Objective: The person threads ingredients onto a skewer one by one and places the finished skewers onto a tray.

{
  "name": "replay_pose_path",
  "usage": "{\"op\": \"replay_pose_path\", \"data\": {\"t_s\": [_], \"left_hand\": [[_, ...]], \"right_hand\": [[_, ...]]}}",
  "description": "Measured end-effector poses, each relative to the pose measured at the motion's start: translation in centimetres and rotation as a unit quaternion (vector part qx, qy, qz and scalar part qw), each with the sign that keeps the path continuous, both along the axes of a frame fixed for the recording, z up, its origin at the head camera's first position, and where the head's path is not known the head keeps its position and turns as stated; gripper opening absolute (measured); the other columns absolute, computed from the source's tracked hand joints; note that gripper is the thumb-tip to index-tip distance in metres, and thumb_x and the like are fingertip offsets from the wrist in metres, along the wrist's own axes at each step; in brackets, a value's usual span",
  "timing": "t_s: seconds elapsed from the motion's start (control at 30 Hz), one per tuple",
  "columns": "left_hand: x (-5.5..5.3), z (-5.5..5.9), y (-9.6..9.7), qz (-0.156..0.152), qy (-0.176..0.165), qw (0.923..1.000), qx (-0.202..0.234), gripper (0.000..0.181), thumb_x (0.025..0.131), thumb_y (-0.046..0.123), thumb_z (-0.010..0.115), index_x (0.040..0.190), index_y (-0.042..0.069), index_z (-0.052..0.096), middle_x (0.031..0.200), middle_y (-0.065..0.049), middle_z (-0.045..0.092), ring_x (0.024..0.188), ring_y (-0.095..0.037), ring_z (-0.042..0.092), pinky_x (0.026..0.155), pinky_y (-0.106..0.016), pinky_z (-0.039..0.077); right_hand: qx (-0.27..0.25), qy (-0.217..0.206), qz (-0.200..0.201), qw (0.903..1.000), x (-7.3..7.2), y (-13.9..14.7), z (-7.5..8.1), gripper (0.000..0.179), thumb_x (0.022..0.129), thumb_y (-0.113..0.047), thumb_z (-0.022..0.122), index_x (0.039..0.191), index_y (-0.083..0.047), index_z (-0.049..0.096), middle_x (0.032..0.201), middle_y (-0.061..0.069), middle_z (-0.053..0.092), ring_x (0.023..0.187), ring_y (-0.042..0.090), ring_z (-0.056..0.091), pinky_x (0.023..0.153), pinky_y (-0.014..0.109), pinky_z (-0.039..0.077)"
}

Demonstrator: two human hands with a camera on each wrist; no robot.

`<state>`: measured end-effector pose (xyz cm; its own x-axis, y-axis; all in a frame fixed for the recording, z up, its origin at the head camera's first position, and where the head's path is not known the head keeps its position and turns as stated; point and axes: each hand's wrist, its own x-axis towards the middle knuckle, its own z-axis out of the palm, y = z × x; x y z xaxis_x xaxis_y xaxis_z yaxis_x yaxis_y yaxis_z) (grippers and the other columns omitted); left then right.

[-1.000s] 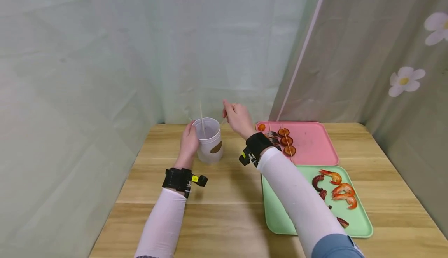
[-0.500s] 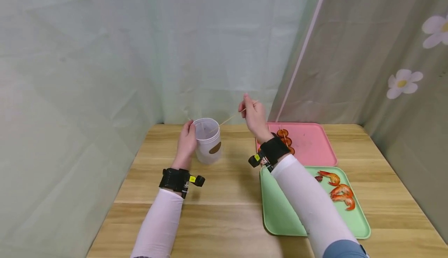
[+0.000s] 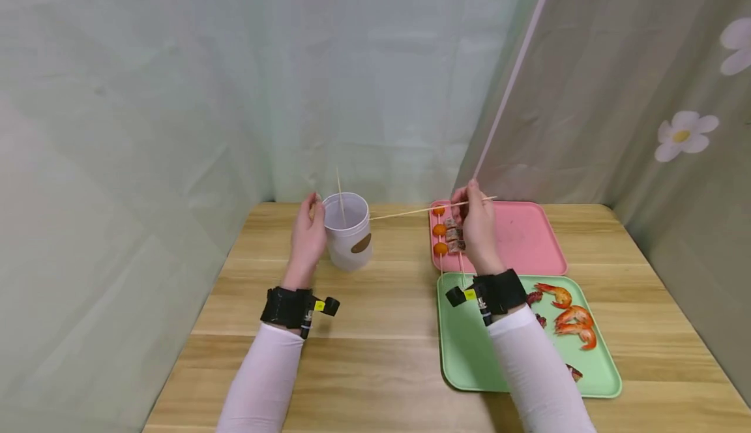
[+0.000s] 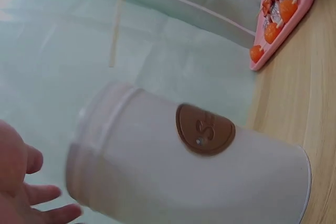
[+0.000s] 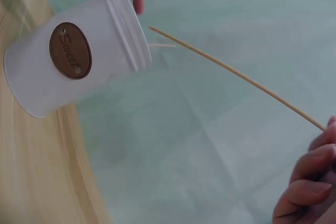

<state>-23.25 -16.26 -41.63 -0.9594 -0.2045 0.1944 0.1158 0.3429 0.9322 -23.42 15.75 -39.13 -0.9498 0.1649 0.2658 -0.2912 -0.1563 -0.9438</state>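
Observation:
A white cup with a brown oval label stands on the wooden table, and one thin wooden skewer pokes up out of its mouth. My right hand pinches another bare wooden skewer near one end. It lies nearly level, its pointed tip outside the cup, just right of the rim in the head view. Beside the cup's left rim is my left hand; its fingers are loosely extended and hold nothing.
At the back right, a pink tray bears skewers of orange balls and grey patterned pieces. In front of it, a green tray holds shrimp and dark red tentacle pieces. A curtain hangs behind the table.
My right hand has moved right, away from the cup to over the pink tray, drawing the skewer out of the cup. My left hand has shifted slightly left at the rim, its fingers loosened.

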Motion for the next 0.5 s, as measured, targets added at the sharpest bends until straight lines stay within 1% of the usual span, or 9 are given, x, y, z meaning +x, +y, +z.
{"op": "replay_pose_path", "data": {"t_s": [0.07,0.1,0.17,0.2,0.27,0.33,0.4,0.5], "left_hand": [[1.2,0.1,0.3,0.017,0.057,0.9978,-0.030,0.054,0.116,0.026,0.043,0.164,0.002,0.035,0.168,-0.020,0.033,0.155,-0.035,0.031,0.126,-0.053,0.026],[1.8,0.1,0.6,0.026,0.089,0.9947,-0.044,0.051,0.116,0.022,0.044,0.162,0.000,0.038,0.166,-0.021,0.034,0.155,-0.036,0.032,0.125,-0.054,0.025],[3.1,0.2,1.3,0.038,0.151,0.9857,-0.065,0.048,0.114,0.015,0.048,0.159,-0.001,0.043,0.164,-0.020,0.036,0.152,-0.035,0.033,0.124,-0.055,0.026],[3.7,0.2,1.7,0.040,0.180,0.9799,-0.075,0.046,0.113,0.013,0.049,0.157,-0.002,0.045,0.162,-0.021,0.038,0.151,-0.036,0.034,0.124,-0.056,0.026],[4.7,0.2,2.4,0.035,0.227,0.9686,-0.095,0.045,0.112,0.010,0.051,0.154,-0.003,0.049,0.160,-0.022,0.040,0.152,-0.037,0.034,0.123,-0.058,0.026],[5.4,0.1,3.3,0.011,0.261,0.9583,-0.117,0.044,0.110,0.008,0.054,0.153,-0.003,0.050,0.158,-0.024,0.042,0.152,-0.038,0.033,0.122,-0.059,0.027],[5.9,-0.1,4.1,-0.026,0.283,0.9482,-0.143,0.045,0.108,0.005,0.056,0.151,-0.004,0.050,0.156,-0.026,0.044,0.152,-0.041,0.034,0.122,-0.059,0.029],[6.2,-0.4,5.2,-0.096,0.282,0.9355,-0.190,0.047,0.106,0.004,0.059,0.152,-0.005,0.049,0.154,-0.025,0.047,0.150,-0.043,0.039,0.122,-0.057,0.031]], "right_hand": [[-0.004,-0.025,-0.001,0.9997,1.3,0.7,-0.9,0.053,0.115,-0.051,0.040,0.091,-0.008,0.060,0.072,0.002,0.050,0.064,0.016,0.042,0.059,0.026,0.033],[-0.007,-0.036,-0.001,0.9993,1.9,1.0,-1.4,0.053,0.115,-0.050,0.041,0.092,-0.007,0.060,0.072,0.002,0.050,0.064,0.016,0.042,0.059,0.026,0.033],[-0.010,-0.055,0.000,0.9984,3.1,1.4,-2.2,0.052,0.116,-0.047,0.041,0.095,-0.004,0.060,0.072,0.003,0.050,0.064,0.015,0.042,0.058,0.026,0.036],[-0.009,-0.063,0.001,0.9980,3.6,1.6,-2.6,0.051,0.116,-0.047,0.041,0.096,-0.003,0.060,0.072,0.003,0.051,0.063,0.015,0.043,0.058,0.026,0.037],[-0.004,-0.071,0.004,0.9974,4.4,1.8,-3.2,0.051,0.117,-0.045,0.040,0.099,-0.001,0.059,0.072,0.003,0.052,0.063,0.015,0.044,0.058,0.025,0.039],[0.000,-0.075,0.005,0.9971,5.1,1.8,-3.6,0.050,0.117,-0.044,0.041,0.101,-0.001,0.059,0.072,0.001,0.053,0.063,0.013,0.046,0.057,0.025,0.040],[0.004,-0.076,0.006,0.9971,5.6,1.9,-3.7,0.049,0.117,-0.044,0.041,0.102,0.000,0.059,0.073,0.001,0.055,0.063,0.013,0.047,0.057,0.024,0.039],[0.010,-0.075,0.020,0.9969,6.1,1.7,-3.6,0.047,0.117,-0.044,0.042,0.104,-0.001,0.059,0.075,0.001,0.056,0.065,0.012,0.048,0.058,0.023,0.039]]}}
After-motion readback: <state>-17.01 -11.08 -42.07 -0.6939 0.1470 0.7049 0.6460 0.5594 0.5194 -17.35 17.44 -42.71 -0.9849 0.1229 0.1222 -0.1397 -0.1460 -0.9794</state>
